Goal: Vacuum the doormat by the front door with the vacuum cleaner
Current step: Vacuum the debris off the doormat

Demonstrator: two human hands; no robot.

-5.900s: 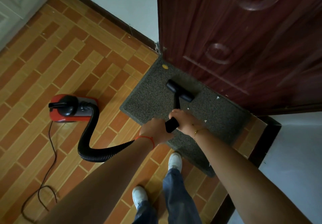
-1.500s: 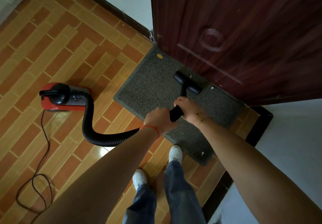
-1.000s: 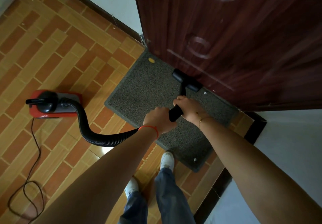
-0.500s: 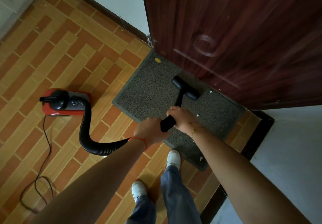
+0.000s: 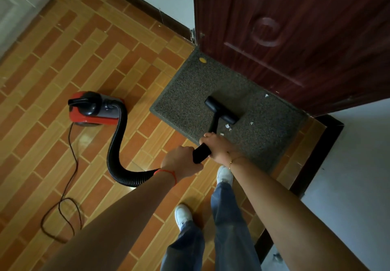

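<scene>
A dark red front door fills the upper right of the frame, and the brick-patterned tile floor spreads over the left half. The grey doormat lies at centre right, its far edge against the foot of the door. At centre left the red and black vacuum cleaner sits on the tiles just beside the mat's left edge, its ribbed black hose looping down and across to the hands, its thin cord trailing to the lower left. The black wand runs up from the hands to the floor nozzle, which rests flat on the middle of the mat. The left hand is curled round the wand's lower end; the right hand grips it just above, fingers wrapped tight. Small white scraps lie on the mat beside the nozzle.
</scene>
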